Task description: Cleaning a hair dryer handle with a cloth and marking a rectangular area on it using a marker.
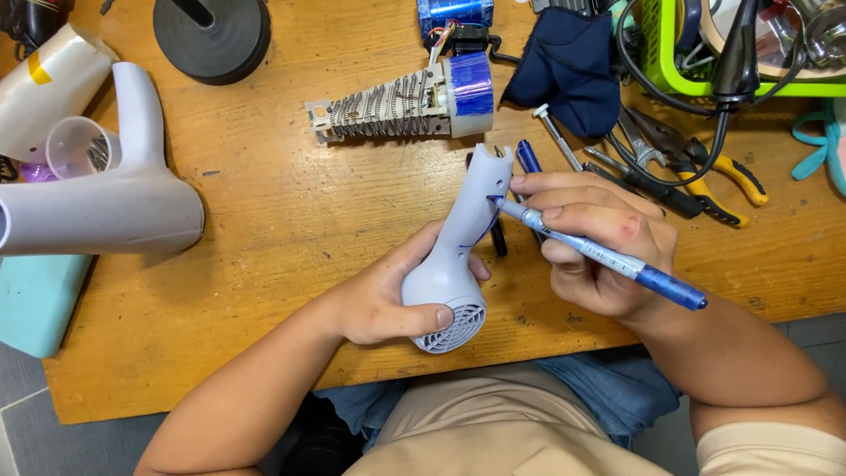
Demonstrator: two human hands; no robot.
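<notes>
A wooden table point(264, 220) is filling most of the frame, its near edge running along the bottom, just under the hands. A white hair dryer body point(106, 198) is lying at the left edge. At lower centre, a white dryer shell half point(463, 251) is being gripped by the left hand point(383, 304), fingers curled closed around its grille end. The right hand point(590, 247) is closed around a blue pen point(599, 256), whose tip is being pressed against the shell's handle. A heating coil point(397, 106) is lying at upper centre, well apart from the hands. Pliers point(696, 167) and a dark cloth point(568, 70) are crowding the upper right. Bare wood is being left open between the dryer body and the hands.
</notes>
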